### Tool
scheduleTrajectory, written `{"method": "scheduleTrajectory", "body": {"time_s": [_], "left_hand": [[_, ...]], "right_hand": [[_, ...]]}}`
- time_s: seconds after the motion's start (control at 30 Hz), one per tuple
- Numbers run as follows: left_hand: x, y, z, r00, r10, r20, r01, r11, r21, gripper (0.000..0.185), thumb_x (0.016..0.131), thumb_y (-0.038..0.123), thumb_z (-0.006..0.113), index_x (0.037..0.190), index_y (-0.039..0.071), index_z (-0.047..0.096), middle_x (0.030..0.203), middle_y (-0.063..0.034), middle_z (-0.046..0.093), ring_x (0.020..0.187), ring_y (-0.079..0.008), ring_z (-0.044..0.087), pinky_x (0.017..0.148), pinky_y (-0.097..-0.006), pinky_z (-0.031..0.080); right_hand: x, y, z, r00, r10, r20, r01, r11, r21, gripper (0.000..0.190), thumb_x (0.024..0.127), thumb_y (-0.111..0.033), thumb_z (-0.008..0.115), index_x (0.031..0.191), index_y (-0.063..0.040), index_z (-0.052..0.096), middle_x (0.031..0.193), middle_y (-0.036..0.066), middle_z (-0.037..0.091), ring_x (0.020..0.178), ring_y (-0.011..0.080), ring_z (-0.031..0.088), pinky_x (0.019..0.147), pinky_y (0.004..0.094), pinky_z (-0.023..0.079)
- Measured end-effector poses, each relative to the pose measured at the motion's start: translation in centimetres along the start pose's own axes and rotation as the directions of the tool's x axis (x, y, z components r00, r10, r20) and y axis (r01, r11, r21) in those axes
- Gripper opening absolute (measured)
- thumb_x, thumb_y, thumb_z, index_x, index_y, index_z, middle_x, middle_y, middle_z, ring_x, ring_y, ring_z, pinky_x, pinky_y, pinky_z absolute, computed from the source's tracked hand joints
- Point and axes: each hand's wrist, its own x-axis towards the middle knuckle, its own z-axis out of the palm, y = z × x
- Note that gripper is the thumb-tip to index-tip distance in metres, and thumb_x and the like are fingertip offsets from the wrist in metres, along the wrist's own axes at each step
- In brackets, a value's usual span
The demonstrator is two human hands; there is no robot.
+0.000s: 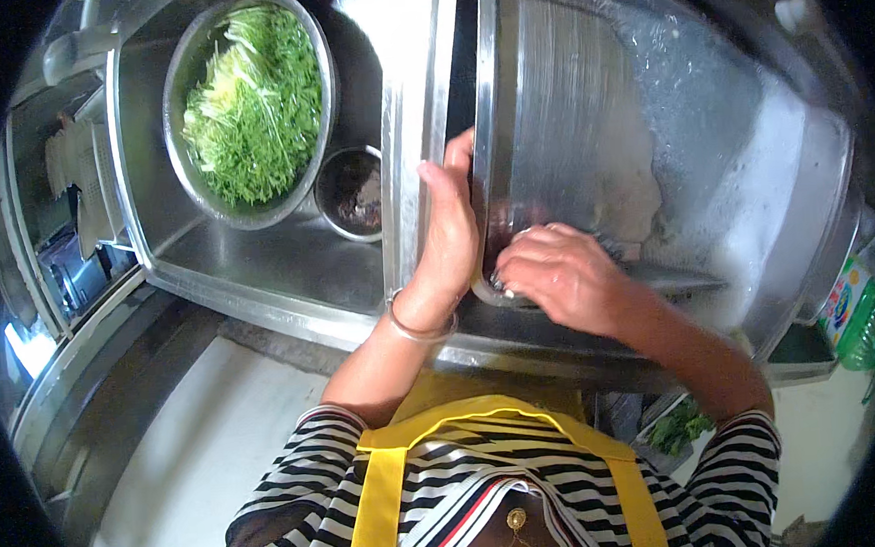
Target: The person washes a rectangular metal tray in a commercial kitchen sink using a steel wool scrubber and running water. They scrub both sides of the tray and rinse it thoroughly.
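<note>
A large stainless steel pan (576,77), wet and streaked with suds, is in the right-hand part of the sink. My left hand (449,224) holds the left wall of this pan, with the thumb up and the other fingers partly hidden behind the metal. A bangle circles that wrist. Inside the pan's near left corner, my right hand (561,273) presses down with its fingers curled. Small shiny bits show at its fingertips, but what lies under them is hidden.
In the left sink basin (257,266) stand a steel bowl (176,139) of shredded greens (262,111) and a smaller metal bowl (360,238) with dark contents. A green plastic bottle (865,322) stands at the far right. Leafy greens (676,428) lie below the sink.
</note>
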Motion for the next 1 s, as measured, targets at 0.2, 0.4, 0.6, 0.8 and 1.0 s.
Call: {"method": "scheduleTrajectory", "body": {"time_s": [0.2, 0.4, 0.6, 0.8, 1.0], "left_hand": [[0.0, 1.3, 0.7, 1.000, -0.015, -0.016, 0.016, 0.999, 0.043, 0.083, 0.091, 0.071, 0.013, 0.133, 0.005, 0.041, 0.127, -0.0086, 0.049, 0.118, -0.0193, 0.043, 0.104, -0.0329, 0.031], [0.1, 1.7, 0.9, 1.000, -0.007, -0.025, 0.008, 1.000, 0.023, 0.079, 0.092, 0.068, 0.016, 0.134, 0.004, 0.039, 0.126, -0.0084, 0.049, 0.118, -0.0196, 0.044, 0.104, -0.0339, 0.032], [0.1, -0.1, -0.3, 0.999, 0.023, -0.042, -0.014, 0.980, 0.196, 0.066, 0.097, 0.059, 0.023, 0.133, 0.005, 0.037, 0.118, -0.0089, 0.054, 0.106, -0.0177, 0.052, 0.093, -0.0328, 0.042], [0.2, -0.3, -0.3, 0.999, -0.021, -0.029, 0.024, 0.993, 0.114, 0.067, 0.097, 0.059, 0.023, 0.134, 0.006, 0.037, 0.108, -0.0069, 0.056, 0.099, -0.0163, 0.055, 0.086, -0.0313, 0.046], [-0.2, 1.3, 0.7, 0.998, 0.044, -0.050, -0.034, 0.982, 0.187, 0.058, 0.100, 0.046, 0.033, 0.138, 0.003, 0.037, 0.125, -0.0106, 0.051, 0.116, -0.0177, 0.045, 0.102, -0.0311, 0.032]], "right_hand": [[-3.4, 1.6, -4.1, 0.960, 0.187, 0.210, -0.139, 0.965, -0.220, 0.014, 0.075, -0.012, 0.068, 0.086, -0.005, 0.065, 0.085, 0.009, 0.059, 0.083, 0.0252, 0.058, 0.068, 0.0372, 0.050], [0.1, -1.1, -0.2, 0.954, 0.258, -0.152, -0.186, 0.908, 0.374, 0.006, 0.083, -0.002, 0.062, 0.089, 0.000, 0.063, 0.087, 0.011, 0.058, 0.082, 0.0259, 0.060, 0.073, 0.0328, 0.048], [-0.4, 0.0, -0.8, 0.985, 0.064, 0.162, -0.102, 0.966, 0.236, 0.004, 0.079, -0.007, 0.060, 0.080, -0.005, 0.057, 0.082, 0.009, 0.055, 0.082, 0.0284, 0.056, 0.073, 0.0381, 0.046], [-11.0, 6.1, -6.7, 0.902, 0.393, 0.178, -0.380, 0.919, -0.106, 0.007, 0.077, -0.003, 0.058, 0.081, -0.004, 0.052, 0.086, 0.011, 0.054, 0.087, 0.0312, 0.051, 0.079, 0.0415, 0.042], [-19.5, 9.0, -9.4, 0.787, 0.587, -0.189, -0.603, 0.667, -0.438, 0.011, 0.074, -0.001, 0.062, 0.081, -0.003, 0.054, 0.084, 0.011, 0.054, 0.085, 0.0320, 0.053, 0.076, 0.0397, 0.043]]}}
